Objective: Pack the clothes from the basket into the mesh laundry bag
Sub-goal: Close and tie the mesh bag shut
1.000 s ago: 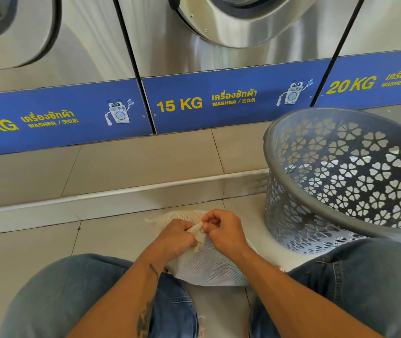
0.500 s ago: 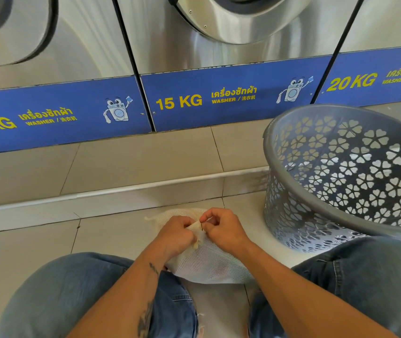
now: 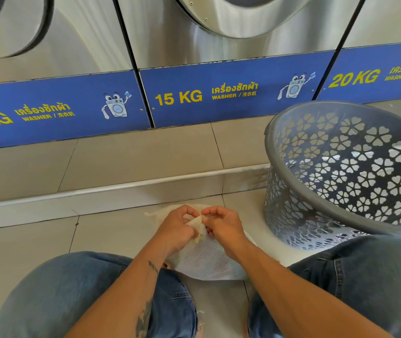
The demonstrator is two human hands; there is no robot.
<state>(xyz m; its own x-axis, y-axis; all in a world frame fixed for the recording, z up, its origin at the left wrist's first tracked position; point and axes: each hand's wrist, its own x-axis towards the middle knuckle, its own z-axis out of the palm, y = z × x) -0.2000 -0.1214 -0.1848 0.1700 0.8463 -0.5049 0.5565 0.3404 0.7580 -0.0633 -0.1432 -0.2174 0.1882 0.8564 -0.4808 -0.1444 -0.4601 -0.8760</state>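
Both hands meet at six o'clock, the left hand (image 3: 175,229) and right hand (image 3: 222,225) pinching the gathered mouth of the white mesh laundry bag (image 3: 209,259) between the knees. The grey basket (image 3: 341,172) stands at three o'clock. One washer panel (image 3: 231,93) reads "15 KG WASHER".

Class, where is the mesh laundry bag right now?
The mesh laundry bag lies on the floor between the person's knees, lower centre, under both hands, left of the grey basket.

Single head-worn wide-angle view, angled forward and down, close above the knees (image 3: 55,296), facing the washers (image 3: 219,45).
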